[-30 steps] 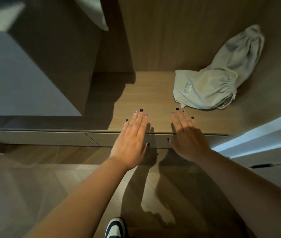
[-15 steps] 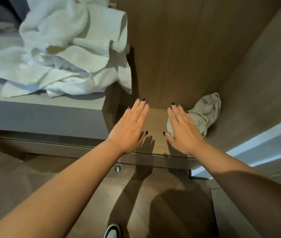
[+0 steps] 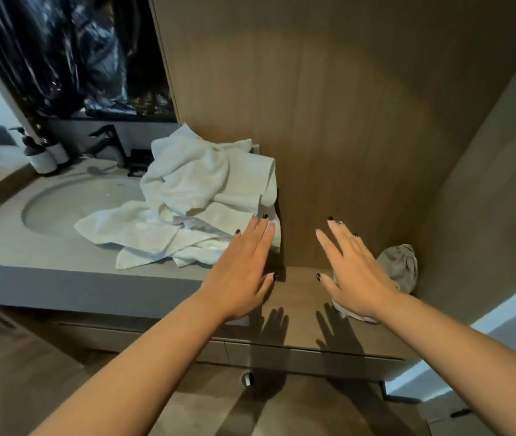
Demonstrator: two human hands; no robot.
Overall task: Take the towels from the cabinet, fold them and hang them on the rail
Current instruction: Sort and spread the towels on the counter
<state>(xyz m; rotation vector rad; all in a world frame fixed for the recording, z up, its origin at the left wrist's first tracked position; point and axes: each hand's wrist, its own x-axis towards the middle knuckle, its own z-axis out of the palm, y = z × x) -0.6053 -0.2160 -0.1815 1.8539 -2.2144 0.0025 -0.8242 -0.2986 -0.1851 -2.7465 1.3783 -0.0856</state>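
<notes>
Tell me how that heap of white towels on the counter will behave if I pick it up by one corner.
The white towels lie crumpled in soft folds, so they will probably hang limp and unfurl rather than hold shape. Several layers look tangled, so one may drag others along. An edge droops over the counter beside the left hand, so a tug could slide the heap off.

towels (image 3: 200,196) on counter (image 3: 61,278), sink (image 3: 71,206) left

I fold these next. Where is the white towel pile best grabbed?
Probably the raised bunched top fold of the white towel pile, reached from its right, where the left hand hovers; the flat tails trailing toward the sink offer less to pinch.
</notes>
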